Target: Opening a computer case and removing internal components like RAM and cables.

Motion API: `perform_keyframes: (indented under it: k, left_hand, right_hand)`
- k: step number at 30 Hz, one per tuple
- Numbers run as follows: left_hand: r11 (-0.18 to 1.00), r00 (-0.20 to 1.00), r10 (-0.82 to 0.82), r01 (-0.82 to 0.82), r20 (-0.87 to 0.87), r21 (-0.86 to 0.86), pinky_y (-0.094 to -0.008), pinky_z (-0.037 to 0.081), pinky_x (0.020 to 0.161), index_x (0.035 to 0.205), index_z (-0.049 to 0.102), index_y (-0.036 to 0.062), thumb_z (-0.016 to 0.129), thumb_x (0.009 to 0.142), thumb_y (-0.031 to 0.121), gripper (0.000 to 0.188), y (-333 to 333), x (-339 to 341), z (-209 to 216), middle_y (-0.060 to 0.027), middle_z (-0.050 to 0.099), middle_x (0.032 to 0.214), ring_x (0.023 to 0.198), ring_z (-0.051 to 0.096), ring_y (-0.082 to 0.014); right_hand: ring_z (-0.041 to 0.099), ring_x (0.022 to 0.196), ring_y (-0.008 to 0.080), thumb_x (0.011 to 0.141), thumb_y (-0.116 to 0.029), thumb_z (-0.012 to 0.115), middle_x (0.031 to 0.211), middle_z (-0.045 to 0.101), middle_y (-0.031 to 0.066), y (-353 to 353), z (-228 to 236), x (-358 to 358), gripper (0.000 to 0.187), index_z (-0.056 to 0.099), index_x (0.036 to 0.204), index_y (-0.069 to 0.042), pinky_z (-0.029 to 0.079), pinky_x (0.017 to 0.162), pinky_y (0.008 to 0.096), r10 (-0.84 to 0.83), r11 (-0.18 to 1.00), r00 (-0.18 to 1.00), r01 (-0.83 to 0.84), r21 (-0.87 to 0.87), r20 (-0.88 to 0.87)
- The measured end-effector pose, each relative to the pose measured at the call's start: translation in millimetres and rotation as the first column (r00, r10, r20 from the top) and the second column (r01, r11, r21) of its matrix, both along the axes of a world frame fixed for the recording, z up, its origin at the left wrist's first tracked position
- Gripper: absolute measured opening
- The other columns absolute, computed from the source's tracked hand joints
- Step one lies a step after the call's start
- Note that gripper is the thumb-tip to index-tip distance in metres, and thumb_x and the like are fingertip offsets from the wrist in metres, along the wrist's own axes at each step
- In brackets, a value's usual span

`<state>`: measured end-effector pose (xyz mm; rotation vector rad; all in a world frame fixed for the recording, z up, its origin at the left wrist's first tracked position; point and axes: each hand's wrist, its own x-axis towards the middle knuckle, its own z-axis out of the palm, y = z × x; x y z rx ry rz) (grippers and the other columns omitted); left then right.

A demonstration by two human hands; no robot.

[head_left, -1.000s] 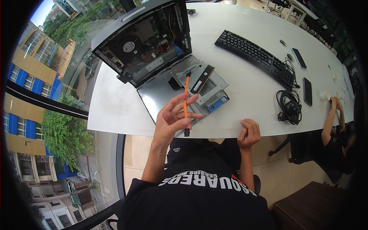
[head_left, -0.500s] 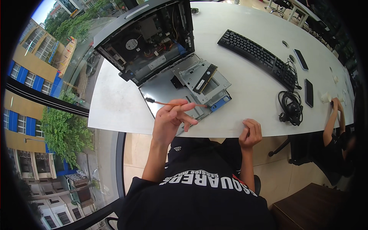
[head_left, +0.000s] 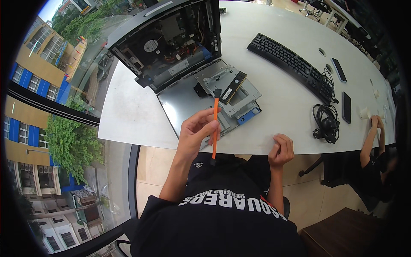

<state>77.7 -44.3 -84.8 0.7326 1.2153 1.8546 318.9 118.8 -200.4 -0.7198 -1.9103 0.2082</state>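
Pinched in my left hand (head_left: 199, 131) is a short orange SATA cable (head_left: 216, 112) with black plugs at its ends. It stands nearly lengthwise in view, its far plug in front of a metal drive bracket. My right hand (head_left: 281, 150) rests at the table's front edge, fingers curled, apparently holding nothing. Beyond my left hand, an opened black computer case (head_left: 167, 47) stands with its fan and wiring exposed. The detached silver side panel (head_left: 171, 107) lies before it, carrying the metal bracket (head_left: 252, 92). A black memory module (head_left: 232, 88) lies on that bracket.
On the white table (head_left: 287, 124) are a black keyboard (head_left: 291, 66), a bundled black cable with a mouse (head_left: 327, 122), and two phones, one a dark phone (head_left: 346, 107). At far right, another person's hands (head_left: 376, 123) are by a white cup (head_left: 364, 113). A window borders the left.
My left hand has turned the orange SATA cable from lying crosswise to nearly lengthwise and shifted slightly right. My right hand has barely moved.
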Motion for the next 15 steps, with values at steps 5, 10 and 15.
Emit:
perform_keyframes:
  k: [5, 10, 15]
  left_hand:
    - [0.999, 0.998, -0.046, 0.046, -0.041, -0.001, -0.0230, 0.048, 0.054, 0.127, 0.067, -0.0030, 0.067, 0.100, 0.011, 0.030, -1.8, -3.5, -7.4, -0.0070, 0.069, 0.081, 0.062, 0.064, -0.0111]
    - [0.999, 0.997, -0.040, 0.038, -0.065, -0.031, -0.0237, 0.050, 0.056, 0.122, 0.068, -0.0027, 0.067, 0.101, 0.015, 0.027, 1.6, -3.2, -6.9, -0.0065, 0.069, 0.079, 0.059, 0.065, -0.0122]
    - [0.997, 0.997, -0.029, 0.024, -0.072, -0.069, -0.0264, 0.051, 0.055, 0.118, 0.068, -0.0021, 0.060, 0.106, 0.019, 0.025, 3.8, -2.8, -9.5, -0.0062, 0.069, 0.076, 0.058, 0.065, -0.0128]
  right_hand:
    - [0.071, 0.085, 0.0311, 0.078, 0.003, 0.053, 0.089, 0.072, 0.0121, -0.2, 1.0, -0.8, 0.021, 0.071, 0.086, -0.003, 0.057, 0.077, 0.0390, 0.002, 1.000, 1.000, -0.002, 0.009, -0.002]
    - [0.071, 0.084, 0.0310, 0.079, 0.003, 0.053, 0.089, 0.072, 0.0123, 0.3, -0.7, -0.9, 0.021, 0.071, 0.086, -0.002, 0.057, 0.076, 0.0386, -0.003, 1.000, 1.000, 0.003, 0.006, -0.002]
    - [0.071, 0.084, 0.0309, 0.079, 0.003, 0.053, 0.089, 0.072, 0.0122, 1.2, 1.8, -2.6, 0.021, 0.071, 0.087, -0.002, 0.057, 0.076, 0.0387, 0.003, 1.000, 1.000, -0.003, 0.003, -0.002]
